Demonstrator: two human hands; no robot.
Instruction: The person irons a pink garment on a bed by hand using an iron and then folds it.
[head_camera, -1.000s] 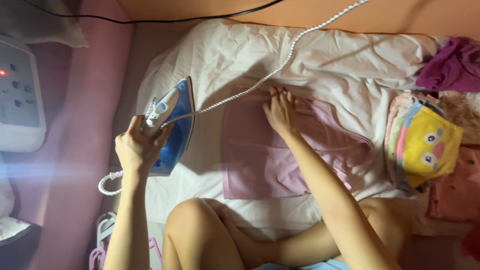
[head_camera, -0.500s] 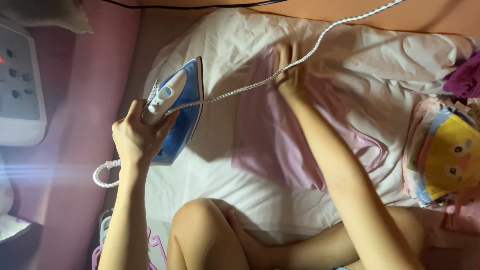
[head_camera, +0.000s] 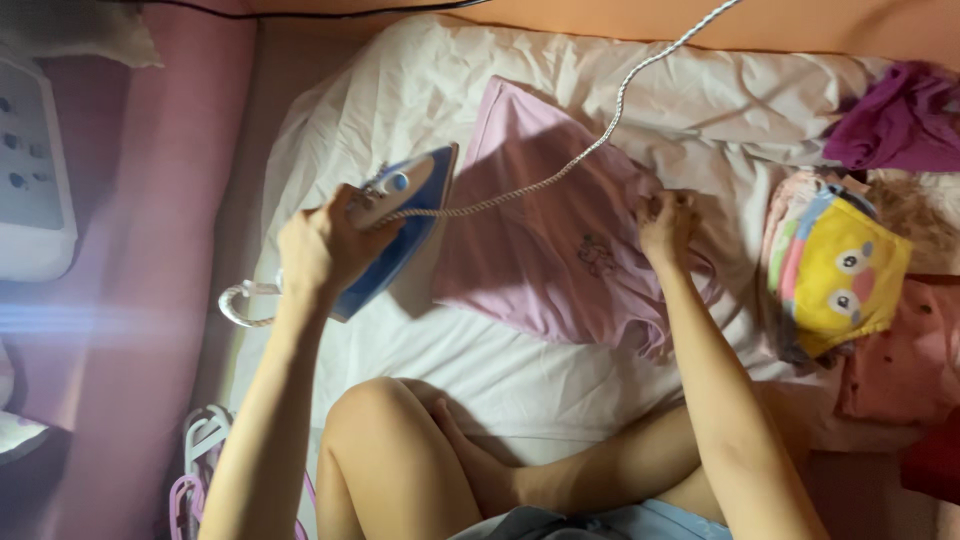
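Pink cloth is what we are working over: a small pink garment (head_camera: 560, 240) is lying spread on a white sheet (head_camera: 450, 90) in the middle of the frame, with a little printed figure near its right side. We are gripping its bunched right edge with our right hand (head_camera: 668, 222), the fingers curled tight around a pinch of fabric, the forearm running down to the lower right.

Our left hand (head_camera: 322, 245) is wrapping closed around the handle of a blue and white iron (head_camera: 400, 235), left of centre. The iron is tilting, its pointed tip reaching the left edge of the garment; we cannot tell whether its soleplate is resting flat on the sheet. A braided white cord (head_camera: 610, 130) is running from the iron across the garment and out at the upper right, and a loop of it is curling just left of the iron.

At the right of the frame a pile of folded clothes (head_camera: 835, 270) is sitting, topped by a yellow piece with cartoon eyes, and a purple cloth (head_camera: 900, 120) is lying above it. Our bare knee (head_camera: 390, 440) is rising at the lower centre. Pink and white hangers (head_camera: 200, 470) are showing at the lower left.
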